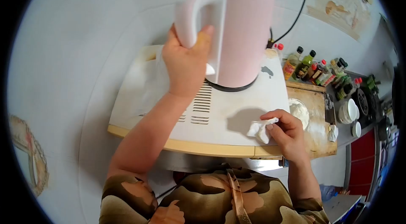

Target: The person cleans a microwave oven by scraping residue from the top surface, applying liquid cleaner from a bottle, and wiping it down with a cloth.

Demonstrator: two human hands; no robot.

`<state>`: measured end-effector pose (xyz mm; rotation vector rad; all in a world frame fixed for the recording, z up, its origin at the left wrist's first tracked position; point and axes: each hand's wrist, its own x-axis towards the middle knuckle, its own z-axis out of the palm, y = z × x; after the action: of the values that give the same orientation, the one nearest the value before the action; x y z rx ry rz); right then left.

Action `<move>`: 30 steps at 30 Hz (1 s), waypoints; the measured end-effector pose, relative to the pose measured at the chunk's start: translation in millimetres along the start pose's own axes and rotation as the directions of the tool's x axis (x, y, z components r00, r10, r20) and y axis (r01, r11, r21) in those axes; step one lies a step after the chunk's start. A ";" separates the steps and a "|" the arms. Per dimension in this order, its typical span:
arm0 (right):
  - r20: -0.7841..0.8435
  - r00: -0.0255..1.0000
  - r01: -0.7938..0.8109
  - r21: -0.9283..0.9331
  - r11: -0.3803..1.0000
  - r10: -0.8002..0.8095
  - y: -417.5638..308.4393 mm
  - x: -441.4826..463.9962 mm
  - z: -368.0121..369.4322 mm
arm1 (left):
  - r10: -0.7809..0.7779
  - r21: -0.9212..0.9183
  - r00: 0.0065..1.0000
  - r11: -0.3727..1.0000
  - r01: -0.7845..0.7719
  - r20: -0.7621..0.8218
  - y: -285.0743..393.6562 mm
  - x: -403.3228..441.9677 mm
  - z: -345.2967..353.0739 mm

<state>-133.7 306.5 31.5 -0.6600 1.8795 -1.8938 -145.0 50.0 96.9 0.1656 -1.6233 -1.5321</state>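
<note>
A pale pink electric kettle (245, 33) with a dark base ring stands upright over the white appliance top (169, 126); I cannot tell whether its base touches the surface. My left hand (188, 61) is wrapped round the lower part of its handle. Lower right, my right hand (285, 135) pinches a crumpled white tissue (260, 131) between thumb and fingers, just above the front right part of the top. The tissue casts a shadow to its left. Vent slots (202, 101) show in the surface below the kettle.
To the right lie a wooden board (319, 139) and a bowl of white flour-like powder (299, 114). Several sauce bottles (304, 65) line the wall behind it. White bowls (349, 112) stand near a stove (363, 100). Black cords (298, 16) hang behind the kettle.
</note>
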 end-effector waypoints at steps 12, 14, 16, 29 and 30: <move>-0.061 0.998 -0.006 0.026 1.000 0.008 1.4 -2.4 2.3 | 0.049 0.042 0.990 0.998 -0.055 0.130 -6.6 18.6 -5.3; -0.058 0.998 -0.020 -0.011 1.000 0.019 -2.1 -4.2 2.5 | 0.016 0.038 0.970 0.999 -0.026 0.243 -1.3 17.6 -17.5; -0.066 0.998 0.003 -0.029 1.000 -0.005 -2.4 -2.3 4.3 | 0.112 0.000 0.968 0.993 -0.115 0.223 -0.4 20.6 -27.9; -0.193 0.981 -0.030 -0.117 0.993 0.007 0.1 2.3 6.9 | -0.616 0.892 0.650 0.373 -0.256 0.444 -152.4 219.1 -87.9; -0.199 0.980 -0.028 -0.116 0.993 0.004 -0.5 2.6 6.8 | -0.697 0.904 0.583 0.255 -0.343 0.418 -164.9 223.6 -86.1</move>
<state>-131.8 299.5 32.0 -0.5052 2.1274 -1.9110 -299.7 -192.1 51.8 0.4157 -3.3336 -0.3602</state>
